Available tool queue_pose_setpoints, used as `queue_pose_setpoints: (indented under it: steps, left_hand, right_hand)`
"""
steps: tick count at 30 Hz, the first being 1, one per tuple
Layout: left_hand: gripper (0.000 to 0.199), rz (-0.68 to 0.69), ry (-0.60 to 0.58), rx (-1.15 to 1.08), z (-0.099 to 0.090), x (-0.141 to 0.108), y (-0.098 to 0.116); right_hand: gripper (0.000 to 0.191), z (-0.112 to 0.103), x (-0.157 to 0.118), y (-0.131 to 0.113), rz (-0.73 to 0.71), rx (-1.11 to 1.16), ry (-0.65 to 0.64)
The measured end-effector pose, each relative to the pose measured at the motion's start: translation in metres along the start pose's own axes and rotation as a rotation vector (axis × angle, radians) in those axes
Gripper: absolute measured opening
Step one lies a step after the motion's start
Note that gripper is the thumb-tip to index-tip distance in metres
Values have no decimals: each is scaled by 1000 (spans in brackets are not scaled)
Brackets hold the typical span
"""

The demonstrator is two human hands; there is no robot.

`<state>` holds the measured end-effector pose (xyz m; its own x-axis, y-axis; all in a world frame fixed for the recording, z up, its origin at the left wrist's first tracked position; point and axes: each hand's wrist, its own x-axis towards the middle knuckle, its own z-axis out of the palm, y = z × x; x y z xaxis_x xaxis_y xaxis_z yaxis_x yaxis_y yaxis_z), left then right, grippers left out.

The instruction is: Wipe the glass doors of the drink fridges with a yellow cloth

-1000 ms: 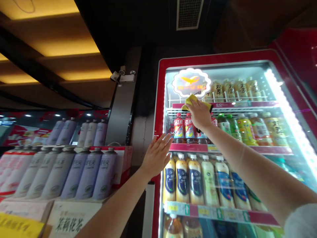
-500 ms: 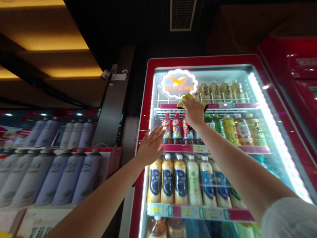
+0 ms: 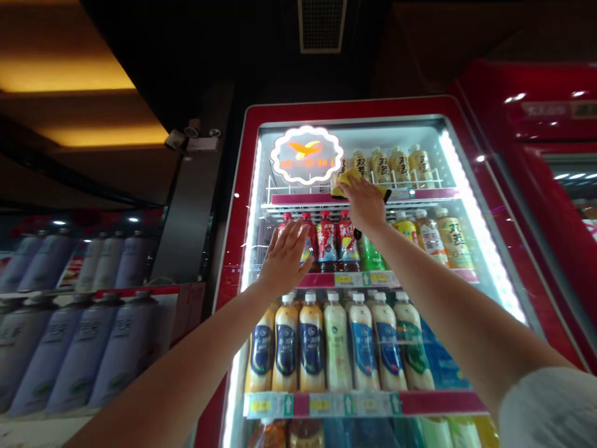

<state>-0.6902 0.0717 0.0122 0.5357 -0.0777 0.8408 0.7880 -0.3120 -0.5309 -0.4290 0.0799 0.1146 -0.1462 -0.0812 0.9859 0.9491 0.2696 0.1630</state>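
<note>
A yellow cloth with dark edging [image 3: 347,180] lies under my right hand [image 3: 366,202], which holds it against the glass door of a red-framed drinks cooler [image 3: 349,111]. The cloth is level with the top shelf, just right of and below a glowing white scalloped sign [image 3: 306,155]. My left hand [image 3: 285,261] is lower and to the left, fingers spread and pointing up, nothing in it, over the glass in front of the red-capped bottles [image 3: 326,239]. Whether its palm touches the glass is hard to tell.
Pale bottles [image 3: 312,342] fill the cooler's middle shelf. On the left stand shelves of large lilac bottles [image 3: 124,348] beside a dark pillar [image 3: 186,205]. Another red cooler [image 3: 559,124] is at the right. A vent [image 3: 321,25] is in the dark ceiling.
The view has shifted right, so the cooler appears further left. Against the door, both hands have moved right; the cloth is now beside the sign's lower right instead of under its lower edge.
</note>
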Motion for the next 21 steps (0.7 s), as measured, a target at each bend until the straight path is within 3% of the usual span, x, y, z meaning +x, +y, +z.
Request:
queue_pose_setpoints:
  steps: [3, 7, 9, 12, 17, 19, 21]
  left_hand:
    - [73, 3, -14, -18, 0, 0, 5]
    - [72, -14, -21, -22, 9, 10, 17]
    - [72, -10, -5, -29, 16, 20, 27]
    - [75, 6, 20, -50, 26, 32, 43]
    - [75, 11, 35, -65, 34, 34, 58]
    - [74, -8, 33, -58, 35, 33, 61]
    - [73, -30, 27, -42, 36, 33, 65]
  right_hand:
    - [59, -1, -20, -1, 70, 4, 56]
    - [58, 5, -16, -24, -61, 25, -31]
    - [59, 2, -4, -21, -135, 22, -86]
    - [60, -14, 7, 13, -144, -25, -105]
    - [60, -45, -16, 87, 155, -97, -28]
    - [60, -49, -30, 93, 264, -113, 11]
    - [59, -46, -38, 81, 292, -106, 30]
